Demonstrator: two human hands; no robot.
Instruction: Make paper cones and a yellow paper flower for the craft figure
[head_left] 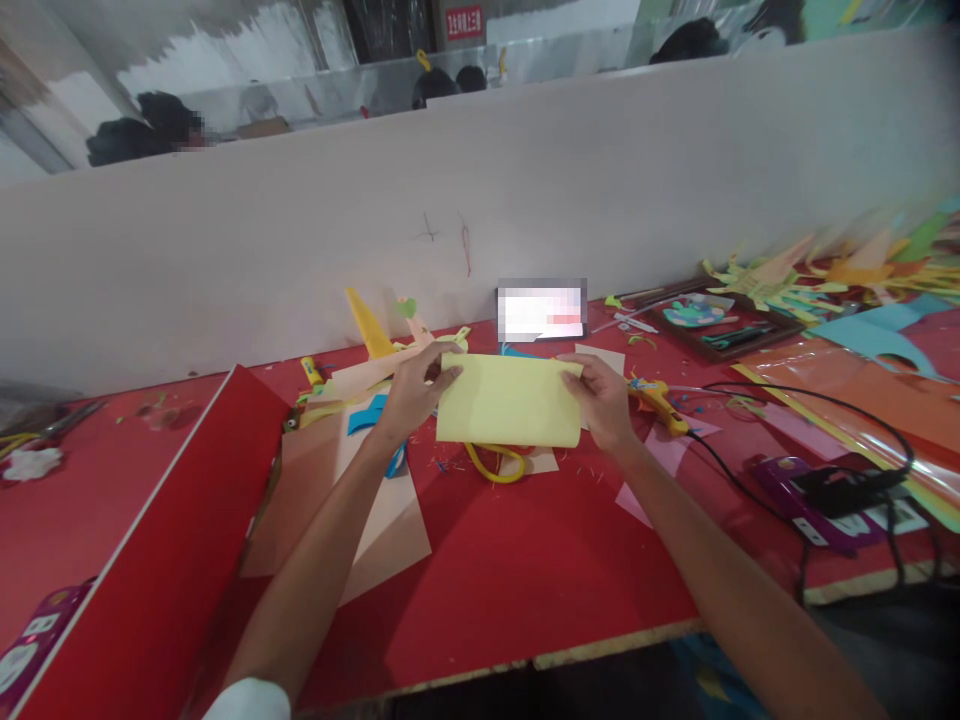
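A folded or curled sheet of yellow paper [510, 402] is held up over the red table between my two hands. My left hand [420, 385] pinches its upper left corner, thumb on the near face. At the upper right corner, my right hand [600, 395] grips it the same way. Below the paper, part of a yellow loop [501, 468] shows on the table. Blue paper pieces [367, 414] lie by my left wrist. Just right of my right hand rests a yellow glue gun [660, 400] with a black cord.
A red divider [187, 520] stands at left, near peach paper sheets [382, 540]. Behind is a white partition [300, 240] with a propped screen [541, 312]. A brown tray [720, 345] with tools, orange sheets [870, 390] and a purple power strip [802, 500] lie right. People sit beyond the partition.
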